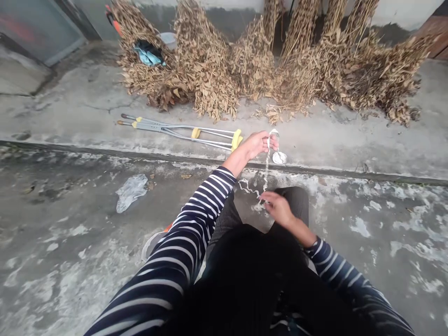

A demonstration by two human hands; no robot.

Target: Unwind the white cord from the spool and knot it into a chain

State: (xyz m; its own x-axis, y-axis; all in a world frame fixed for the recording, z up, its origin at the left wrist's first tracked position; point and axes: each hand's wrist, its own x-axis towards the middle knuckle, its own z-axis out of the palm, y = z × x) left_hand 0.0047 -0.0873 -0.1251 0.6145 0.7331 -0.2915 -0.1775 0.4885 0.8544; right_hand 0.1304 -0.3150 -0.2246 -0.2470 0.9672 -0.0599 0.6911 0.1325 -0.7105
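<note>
My left hand [258, 143] is raised in front of me, its fingers closed on a white strip that loops over them. From there a twisted white cord [267, 170] hangs down toward my lap. My right hand [279, 206], slightly blurred, pinches the lower part of this cord. Loose crinkled white ends [248, 186] dangle left of my right hand. A small white bundle [279, 157], perhaps a roll of the same strip, shows just beyond my left fingertips, at the edge of the concrete step; a thin strand seems to link it to the loop.
A pair of crutches [168, 128] with yellow pads lies on the concrete step [332, 144]. Dried plant bundles [210, 70] lean along the wall behind. A clear plastic bag [131, 192] lies on the ground at left. Beside my left arm is a white container's rim [149, 245].
</note>
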